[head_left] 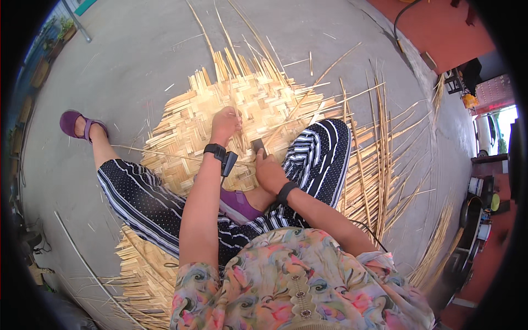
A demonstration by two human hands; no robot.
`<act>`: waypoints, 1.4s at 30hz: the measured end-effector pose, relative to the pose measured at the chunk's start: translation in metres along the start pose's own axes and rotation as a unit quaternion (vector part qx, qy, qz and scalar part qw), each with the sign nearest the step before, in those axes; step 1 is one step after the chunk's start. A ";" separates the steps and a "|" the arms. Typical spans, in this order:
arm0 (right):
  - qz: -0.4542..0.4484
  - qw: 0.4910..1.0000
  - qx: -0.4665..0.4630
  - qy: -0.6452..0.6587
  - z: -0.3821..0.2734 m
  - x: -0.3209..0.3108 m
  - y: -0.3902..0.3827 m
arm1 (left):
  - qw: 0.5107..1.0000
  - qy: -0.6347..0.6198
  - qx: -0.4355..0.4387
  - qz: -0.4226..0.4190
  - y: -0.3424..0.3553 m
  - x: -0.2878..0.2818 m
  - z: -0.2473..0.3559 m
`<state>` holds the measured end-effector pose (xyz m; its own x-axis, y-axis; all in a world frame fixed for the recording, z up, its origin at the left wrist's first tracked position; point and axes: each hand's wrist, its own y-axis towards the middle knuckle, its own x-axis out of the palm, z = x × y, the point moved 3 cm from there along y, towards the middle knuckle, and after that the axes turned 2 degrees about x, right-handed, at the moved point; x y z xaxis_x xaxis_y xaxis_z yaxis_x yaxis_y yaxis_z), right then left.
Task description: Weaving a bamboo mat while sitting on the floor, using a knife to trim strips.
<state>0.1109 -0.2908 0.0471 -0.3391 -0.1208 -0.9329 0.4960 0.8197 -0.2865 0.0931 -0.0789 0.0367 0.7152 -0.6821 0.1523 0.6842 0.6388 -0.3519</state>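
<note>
Pale straw-coloured strips, crossed over and under, make up the woven mat (187, 118) that spreads over the grey floor (132, 60) in front of you and beneath your legs. Its woven part is broad, with no plain long axis that you can read past your trousers (322, 157); its far edge is ragged, and several loose strip ends (223, 27) run out from there, pointing away from you and leaning a little left. To your right, a spread of long strips (379, 148) lies mostly lengthwise, running away from you, with some slanting across it. Your left hand (226, 125) is curled in, over the middle of the mat, with the weave showing beyond and on both sides of it; whether its fingers pinch a strip, you cannot tell. Your right hand (270, 173) is closed around a dark flat tool (257, 145), whose free end sticks out beyond the fingers, pointing away from you and slightly left, over the mat. Nearer your body, a purple shoe (236, 204) sits below and between your two hands.
</note>
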 end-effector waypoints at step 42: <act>0.071 0.993 -0.078 0.060 0.007 -0.012 -0.038 | 0.989 0.014 0.140 0.046 0.052 0.000 0.014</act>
<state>0.1012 -0.3245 0.0674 -0.3716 0.0625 -0.9263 0.4197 0.9013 -0.1075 0.1309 -0.0404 0.0310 0.7751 -0.6232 0.1039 0.6315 0.7698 -0.0935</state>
